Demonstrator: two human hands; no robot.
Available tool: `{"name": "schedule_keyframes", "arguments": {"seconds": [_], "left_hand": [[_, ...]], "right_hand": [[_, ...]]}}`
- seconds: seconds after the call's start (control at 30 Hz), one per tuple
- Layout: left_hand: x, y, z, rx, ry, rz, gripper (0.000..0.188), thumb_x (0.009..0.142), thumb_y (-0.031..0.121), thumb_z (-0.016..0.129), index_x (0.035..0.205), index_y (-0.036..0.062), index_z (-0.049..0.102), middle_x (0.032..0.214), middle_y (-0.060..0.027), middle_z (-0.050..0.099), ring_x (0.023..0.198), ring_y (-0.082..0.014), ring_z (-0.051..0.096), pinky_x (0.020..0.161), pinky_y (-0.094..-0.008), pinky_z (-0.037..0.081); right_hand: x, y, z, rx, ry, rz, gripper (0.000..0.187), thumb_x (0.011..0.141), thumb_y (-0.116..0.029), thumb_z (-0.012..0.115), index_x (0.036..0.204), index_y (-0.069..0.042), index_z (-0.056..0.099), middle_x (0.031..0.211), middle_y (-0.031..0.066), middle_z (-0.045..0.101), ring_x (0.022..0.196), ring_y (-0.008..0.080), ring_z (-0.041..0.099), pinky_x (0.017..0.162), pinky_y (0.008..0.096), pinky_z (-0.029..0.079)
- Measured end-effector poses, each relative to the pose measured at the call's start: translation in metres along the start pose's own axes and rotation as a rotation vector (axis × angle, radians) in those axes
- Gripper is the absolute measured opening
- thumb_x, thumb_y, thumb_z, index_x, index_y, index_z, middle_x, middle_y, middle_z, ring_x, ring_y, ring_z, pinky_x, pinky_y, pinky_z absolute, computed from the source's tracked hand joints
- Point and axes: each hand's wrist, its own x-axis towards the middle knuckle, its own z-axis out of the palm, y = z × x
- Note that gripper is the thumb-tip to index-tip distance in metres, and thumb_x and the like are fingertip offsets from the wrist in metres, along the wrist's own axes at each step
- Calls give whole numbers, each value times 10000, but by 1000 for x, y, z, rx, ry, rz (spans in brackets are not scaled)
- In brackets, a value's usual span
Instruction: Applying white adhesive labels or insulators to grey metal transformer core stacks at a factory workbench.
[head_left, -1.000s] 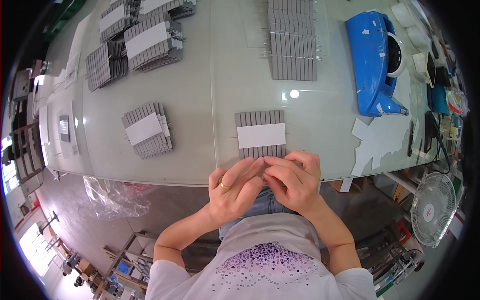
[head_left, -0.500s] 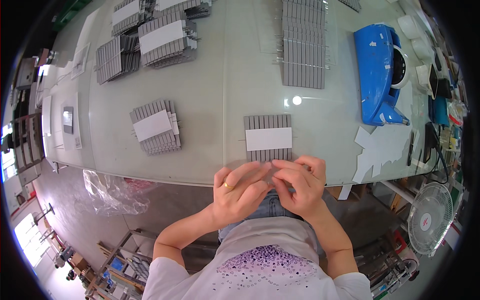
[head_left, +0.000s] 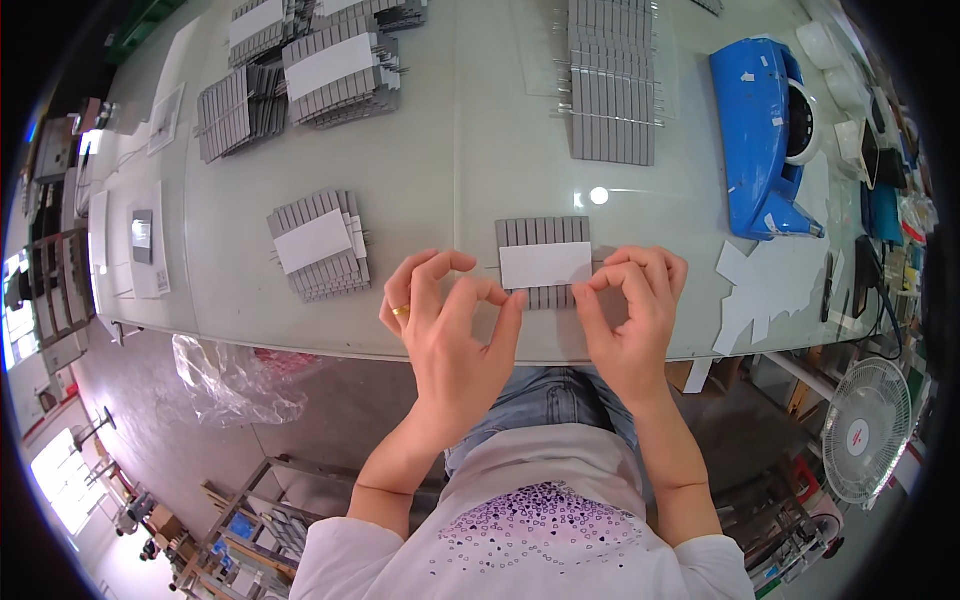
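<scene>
A row of grey strip-shaped parts with thin metal leads (head_left: 543, 262) lies near the front edge of the pale table (head_left: 450, 180), with a white label across its middle. My left hand (head_left: 450, 325) pinches the bundle's left edge with thumb and fingers; a gold ring is on one finger. My right hand (head_left: 632, 310) pinches the bundle's right edge. Both hands hold it flat against the table.
A similar labelled stack (head_left: 318, 244) lies to the left, more stacks (head_left: 300, 70) at the far left, unlabelled grey rows (head_left: 612, 85) at the back. A blue tape dispenser (head_left: 762, 125) and white label sheets (head_left: 775, 285) sit right. A fan (head_left: 868, 430) stands below.
My hands have moved apart from the bundle's front edge to its left and right sides, uncovering the labelled bundle. The view has shifted slightly.
</scene>
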Motion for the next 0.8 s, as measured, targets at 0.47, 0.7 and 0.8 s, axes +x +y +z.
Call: {"name": "schedule_keyframes", "arguments": {"seconds": [0.47, 0.7, 0.8], "left_hand": [[0, -1, 7, 98, -15, 23, 169, 750, 175, 796, 794, 150, 634, 1164, -41, 520, 1190, -300, 404, 947, -463, 229], [-2, 1, 8, 133, 3, -3, 271, 750, 179, 800, 945, 147, 614, 1160, -61, 497, 1173, -302, 408, 963, -457, 233], [-5, -3, 6, 84, 83, 39, 265, 745, 155, 796, 953, 141, 632, 1154, -64, 500, 1172, -291, 406, 969, -442, 241]], "right_hand": [[-3, 0, 1, -74, 25, 29, 163, 717, -82, 795, 742, -89, 634, 1026, 60, 543, 1060, 293, 419, 897, 399, 378], [-3, 3, -4, -23, -10, 94, 178, 771, -32, 741, 891, -72, 614, 1082, 89, 545, 1079, 303, 434, 907, 387, 400], [-6, 9, -10, 120, 3, 168, 130, 805, -11, 690, 898, -72, 623, 1089, 94, 542, 1077, 308, 451, 890, 381, 416]]}}
